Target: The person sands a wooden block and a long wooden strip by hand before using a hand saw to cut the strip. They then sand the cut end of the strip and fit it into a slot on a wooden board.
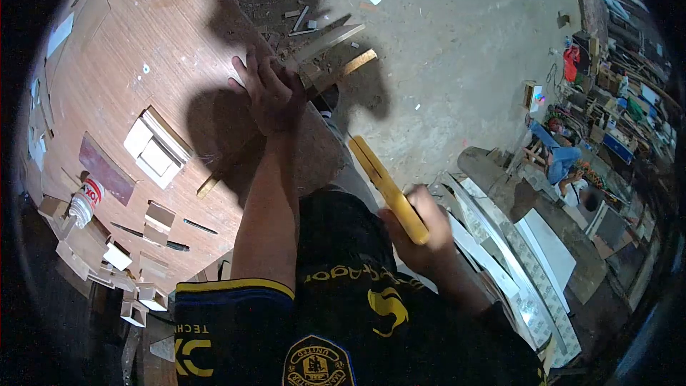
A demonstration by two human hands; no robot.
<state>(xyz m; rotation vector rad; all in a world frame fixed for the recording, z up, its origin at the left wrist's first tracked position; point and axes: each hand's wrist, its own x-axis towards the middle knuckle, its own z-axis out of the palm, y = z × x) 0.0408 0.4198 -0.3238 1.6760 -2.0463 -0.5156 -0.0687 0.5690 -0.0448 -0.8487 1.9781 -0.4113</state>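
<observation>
Yellow handle (389,189), long and flat, sits clenched in the right hand (418,232), slanting up and away from the black shirt (357,307) toward the table's edge; what the handle belongs to cannot be told. Just past it, the left hand (268,93) lies spread and open, palm down on the brown wooden table (143,43), gripping nothing, with its dark shadow falling beside it on the board. A thin wooden strip (214,182) lies on the table near the forearm. Farther left on the same surface rest a stack of white blocks (156,149), a glue bottle (84,200) with red lettering, and several small wood offcuts (136,293) along the near edge. Beyond the table edge, wood scraps (325,46) are strewn on the grey concrete floor (464,50). To the right, long pale boards (514,264) lean in a pile, and past them another person (572,171) crouches near cluttered shelves (622,93) along the far wall.
</observation>
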